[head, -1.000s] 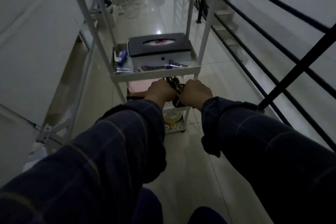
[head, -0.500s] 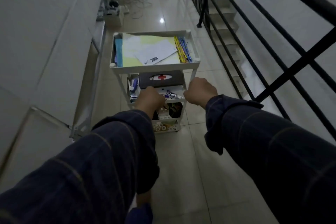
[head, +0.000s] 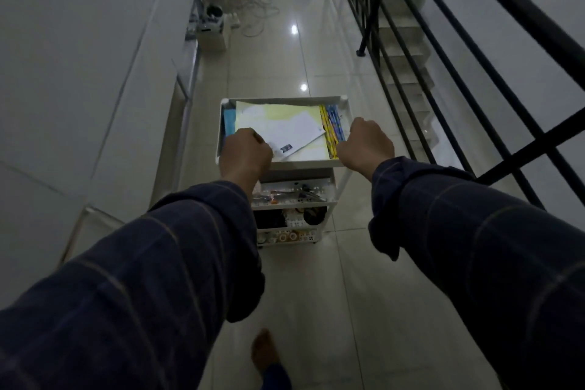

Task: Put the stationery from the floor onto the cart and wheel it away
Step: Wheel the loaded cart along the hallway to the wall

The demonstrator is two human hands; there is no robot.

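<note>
— Step now: wheeling away the white three-tier plastic cart [head: 345,104]. How best done?

— Push level and slow along the glossy pale tiled floor [head: 316,294], steering midway between the grey wall panels [head: 95,73] on the left and the black metal stair railing [head: 427,79] on the right. Watch for the loose white cables [head: 256,9] lying further down the corridor; could snag a wheel.

— Stationery?

— Already aboard, judging by the top tray: yellow paper sheets [head: 269,114], a white envelope [head: 297,133] over them, and a bundle of yellow and blue pencils [head: 332,123] along the right edge. Lower tiers crowded with small items, too dim to name.

— Hands?

— Left hand [head: 245,152] curled into a fist over the near left corner of the top tray, right hand [head: 367,142] fisted at the near right corner. Both knuckles up, arms stretched forward in dark checked sleeves [head: 474,231]. Fingers hidden under the fists, so actual grip on the rim: cannot tell.
</note>
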